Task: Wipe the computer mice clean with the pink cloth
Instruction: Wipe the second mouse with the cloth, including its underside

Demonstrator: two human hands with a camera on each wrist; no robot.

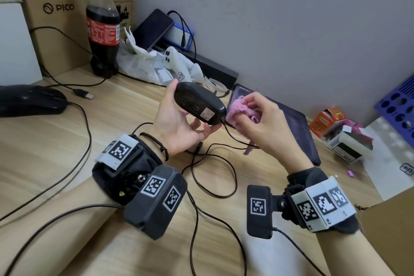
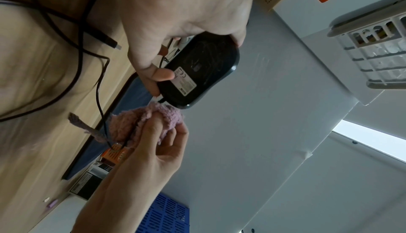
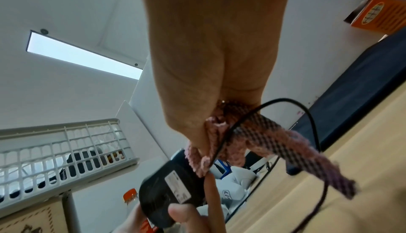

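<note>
The left hand (image 1: 179, 127) holds a black mouse (image 1: 199, 102) up above the wooden desk (image 1: 44, 141), its bottom side showing, and the right hand (image 1: 266, 123) pinches the pink cloth (image 1: 240, 111) against the cord end of that mouse, while another mouse (image 1: 31, 99) lies on the desk far to its left.

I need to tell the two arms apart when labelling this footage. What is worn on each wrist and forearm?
Both forearms are bare, without sleeves. Each wrist carries a black strap rig with white blocks of black-and-white square markers and a black camera box, cabled: left rig, right rig. Only the left wrist has a dark braided bracelet.
</note>
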